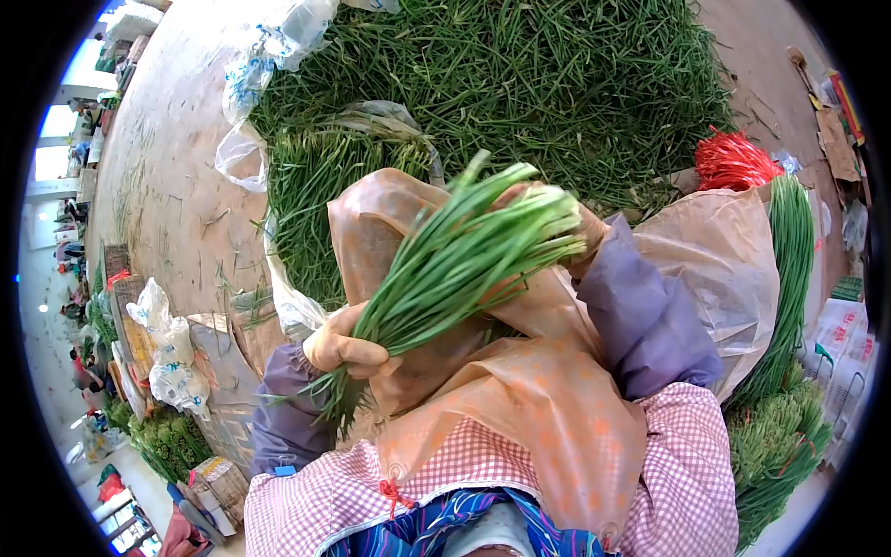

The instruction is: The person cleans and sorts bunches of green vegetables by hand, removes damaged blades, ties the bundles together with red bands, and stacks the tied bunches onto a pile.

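On the brown floor [172,200] was spread a heap of green leaves [529,88], with red strings [733,160] near its right edge. Above the plastic apron [557,395] was a bunch of green stalks [455,265]: the left hand [343,345] had its grip closed around the leafy end, and the right hand [587,241], partly hidden, gripped the pale end.

Bunch [445,269] before the stalk pile [529,84]
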`<move>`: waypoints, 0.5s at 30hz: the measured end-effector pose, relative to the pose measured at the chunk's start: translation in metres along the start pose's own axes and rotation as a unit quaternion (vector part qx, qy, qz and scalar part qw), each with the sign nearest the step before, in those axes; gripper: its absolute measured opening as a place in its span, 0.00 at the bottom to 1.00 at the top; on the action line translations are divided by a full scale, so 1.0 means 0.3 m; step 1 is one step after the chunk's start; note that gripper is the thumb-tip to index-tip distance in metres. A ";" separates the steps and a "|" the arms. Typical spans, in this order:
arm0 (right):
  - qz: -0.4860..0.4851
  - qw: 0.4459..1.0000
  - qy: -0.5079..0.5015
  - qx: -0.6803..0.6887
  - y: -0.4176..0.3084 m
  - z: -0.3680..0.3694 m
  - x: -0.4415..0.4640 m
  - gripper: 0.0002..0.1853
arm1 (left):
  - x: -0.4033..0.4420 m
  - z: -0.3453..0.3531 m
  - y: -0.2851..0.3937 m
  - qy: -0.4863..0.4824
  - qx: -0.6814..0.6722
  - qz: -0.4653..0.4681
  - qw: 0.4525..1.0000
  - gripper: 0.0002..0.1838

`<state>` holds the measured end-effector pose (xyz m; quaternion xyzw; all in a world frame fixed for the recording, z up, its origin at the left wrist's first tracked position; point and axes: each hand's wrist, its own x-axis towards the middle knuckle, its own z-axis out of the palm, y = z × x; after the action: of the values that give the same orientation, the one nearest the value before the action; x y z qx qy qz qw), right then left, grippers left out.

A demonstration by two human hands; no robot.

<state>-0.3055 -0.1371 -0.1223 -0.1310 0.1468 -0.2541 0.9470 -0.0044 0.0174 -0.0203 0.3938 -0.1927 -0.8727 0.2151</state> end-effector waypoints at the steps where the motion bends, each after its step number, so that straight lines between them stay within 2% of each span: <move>1: -0.045 0.993 0.069 -0.079 -0.017 0.052 -0.002 0.12 | -0.002 -0.010 -0.012 -0.009 -0.029 0.014 0.999 0.30; 3: -0.077 0.989 0.101 -0.077 -0.095 0.083 -0.043 0.08 | -0.003 -0.027 -0.028 -0.019 -0.057 0.029 0.998 0.27; 5: -0.181 0.964 0.158 -0.112 -0.150 0.113 -0.098 0.07 | -0.001 -0.038 -0.049 -0.038 -0.093 0.047 0.994 0.27; 8: -0.304 0.945 0.107 -0.058 -0.246 -0.001 -0.150 0.11 | -0.001 -0.037 -0.061 -0.044 -0.108 0.074 0.990 0.24; 9: -0.308 0.944 0.112 -0.049 -0.259 0.002 -0.149 0.13 | 0.000 -0.039 -0.062 -0.047 -0.110 0.080 0.990 0.24; 11: -0.270 0.920 0.239 -0.152 -0.202 0.011 -0.152 0.16 | 0.011 -0.038 -0.063 -0.065 -0.125 0.099 0.985 0.22; 12: -0.226 0.921 0.258 -0.182 -0.150 0.095 -0.141 0.21 | 0.014 -0.036 -0.065 -0.072 -0.134 0.107 0.983 0.21; 13: -0.148 0.956 0.199 -0.156 -0.116 0.118 -0.126 0.28 | 0.013 -0.032 -0.066 -0.068 -0.139 0.107 0.982 0.21; 14: -0.099 0.962 0.142 -0.209 -0.080 0.152 -0.109 0.34 | 0.011 -0.030 -0.066 -0.063 -0.145 0.106 0.982 0.21; 15: -0.094 0.958 0.146 -0.229 -0.025 0.159 -0.086 0.30 | 0.011 -0.028 -0.065 -0.059 -0.149 0.106 0.981 0.20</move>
<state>-0.3139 -0.1217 -0.0704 -0.3189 0.3244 -0.3176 0.8320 -0.0041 0.0306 -0.0373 0.2828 -0.1137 -0.8852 0.3513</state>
